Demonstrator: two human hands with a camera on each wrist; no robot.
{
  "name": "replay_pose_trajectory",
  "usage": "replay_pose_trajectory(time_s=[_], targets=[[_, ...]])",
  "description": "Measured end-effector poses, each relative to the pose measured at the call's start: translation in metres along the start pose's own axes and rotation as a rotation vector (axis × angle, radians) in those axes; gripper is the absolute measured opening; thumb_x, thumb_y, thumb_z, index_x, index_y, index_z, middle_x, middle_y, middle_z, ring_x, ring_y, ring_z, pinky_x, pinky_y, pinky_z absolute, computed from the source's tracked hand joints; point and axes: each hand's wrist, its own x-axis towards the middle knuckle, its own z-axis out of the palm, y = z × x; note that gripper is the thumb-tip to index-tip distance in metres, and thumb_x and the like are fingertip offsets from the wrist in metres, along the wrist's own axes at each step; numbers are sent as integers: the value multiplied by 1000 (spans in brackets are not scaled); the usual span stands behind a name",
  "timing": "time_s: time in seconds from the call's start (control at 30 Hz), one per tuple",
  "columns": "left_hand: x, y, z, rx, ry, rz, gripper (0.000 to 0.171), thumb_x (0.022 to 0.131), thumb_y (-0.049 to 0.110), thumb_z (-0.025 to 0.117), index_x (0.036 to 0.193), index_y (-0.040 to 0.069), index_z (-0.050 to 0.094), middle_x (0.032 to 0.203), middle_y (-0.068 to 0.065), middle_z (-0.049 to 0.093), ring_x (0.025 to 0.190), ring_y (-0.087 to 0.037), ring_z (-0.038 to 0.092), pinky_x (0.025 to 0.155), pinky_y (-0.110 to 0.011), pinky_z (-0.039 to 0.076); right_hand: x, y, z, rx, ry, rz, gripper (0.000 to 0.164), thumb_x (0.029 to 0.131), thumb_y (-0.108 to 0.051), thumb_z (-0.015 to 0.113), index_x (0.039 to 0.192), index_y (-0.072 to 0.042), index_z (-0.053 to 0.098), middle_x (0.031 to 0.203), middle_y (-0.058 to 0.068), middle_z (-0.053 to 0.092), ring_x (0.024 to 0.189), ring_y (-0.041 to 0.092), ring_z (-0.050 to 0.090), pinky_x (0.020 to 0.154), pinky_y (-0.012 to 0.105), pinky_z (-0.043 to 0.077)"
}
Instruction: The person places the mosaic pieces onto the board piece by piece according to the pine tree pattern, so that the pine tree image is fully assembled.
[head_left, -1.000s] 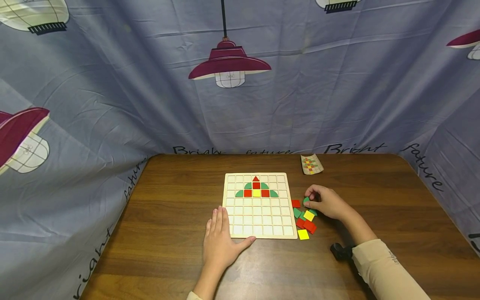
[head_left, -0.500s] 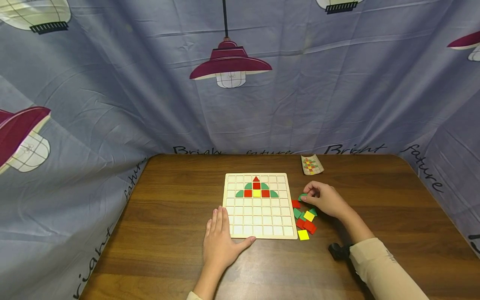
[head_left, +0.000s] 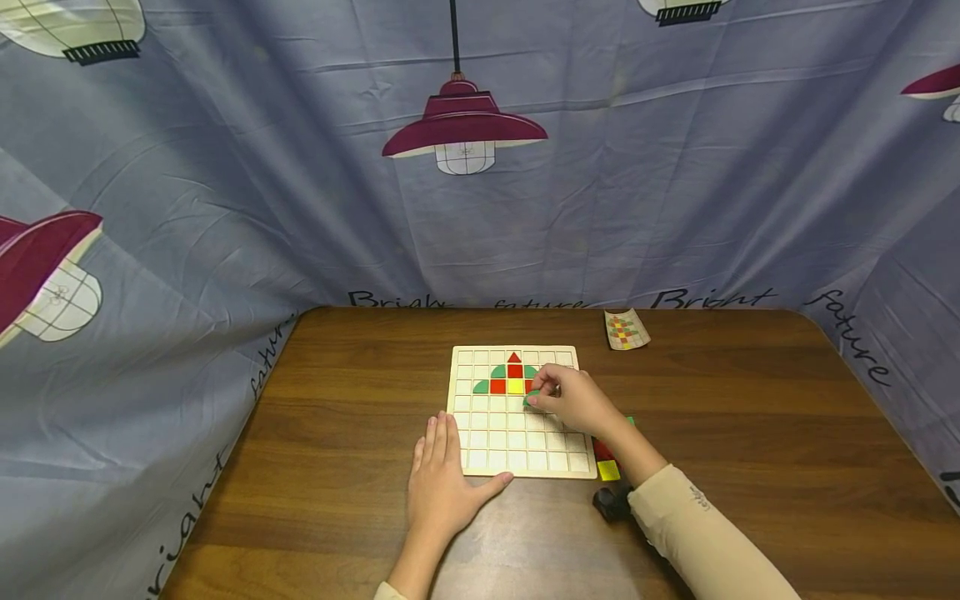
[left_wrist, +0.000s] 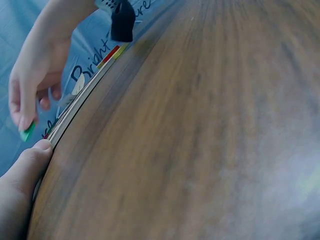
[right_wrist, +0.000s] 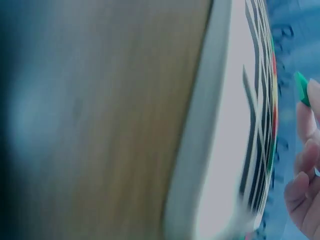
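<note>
A pale wooden grid board (head_left: 495, 437) lies on the table, its squares partly filled by red, green and yellow tiles. Those tiles form a stepped peak under a red triangle tile (head_left: 514, 357). My right hand (head_left: 577, 402) is over the board's right half, pinching a green tile (head_left: 531, 398) between thumb and fingers. In the right wrist view the green tile (right_wrist: 302, 89) stands clear above the board. My left hand (head_left: 442, 479) rests flat at the board's near left corner, fingers along the left edge and thumb along the front edge.
Right of the board lie loose tiles, among them a yellow square tile (head_left: 608, 471), partly hidden by my right forearm. A small pattern card (head_left: 627, 330) lies at the table's back. A printed curtain (head_left: 322, 167) hangs behind the table.
My right hand has lifted the green tile from beside the loose pile and carried it left over the board. My left hand has stayed in place.
</note>
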Motion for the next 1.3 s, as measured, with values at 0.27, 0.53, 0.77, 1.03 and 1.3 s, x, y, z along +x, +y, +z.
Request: replay_pose_trajectory(time_s=[0.27, 0.53, 0.77, 1.03, 1.3], targets=[[0, -1, 0, 12, 4, 9, 129, 70, 95, 44, 158, 4, 20, 166, -10, 19, 155, -24, 16, 126, -44, 19, 11, -22, 30, -89, -2, -21, 15, 88, -24, 76, 90, -20, 62, 73, -7, 61, 59, 11, 50, 58, 25, 43], [1, -1, -1, 12, 5, 8, 129, 70, 95, 44, 158, 4, 20, 166, -10, 19, 155, -24, 16, 126, -44, 19, 17, -24, 40, -133, 12, -11, 14, 88, -25, 77, 89, -20, 63, 75, -7, 60, 63, 11, 52, 60, 27, 44], [0, 0, -1, 9, 6, 6, 128, 70, 93, 47, 158, 4, 20, 166, -10, 20, 155, -24, 16, 126, -44, 19, 20, -22, 44, -173, 21, -27, 15, 86, -27, 77, 89, -21, 64, 78, -7, 58, 68, 11, 51, 62, 27, 44], [1, 1, -1, 5, 7, 9, 128, 70, 93, 47, 158, 4, 21, 166, -11, 21, 155, -25, 17, 126, -45, 19, 21, -25, 47, -228, 30, -32, 14, 87, -29, 77, 89, -19, 67, 75, -7, 57, 65, 11, 50, 60, 27, 43], [1, 0, -1, -1, 8, 8, 127, 70, 92, 49, 158, 3, 21, 165, -12, 22, 155, -25, 17, 126, -45, 20, 21, -27, 49, -234, 30, -21, 12, 89, -28, 75, 88, -18, 68, 73, -7, 57, 64, 11, 50, 59, 27, 43]])
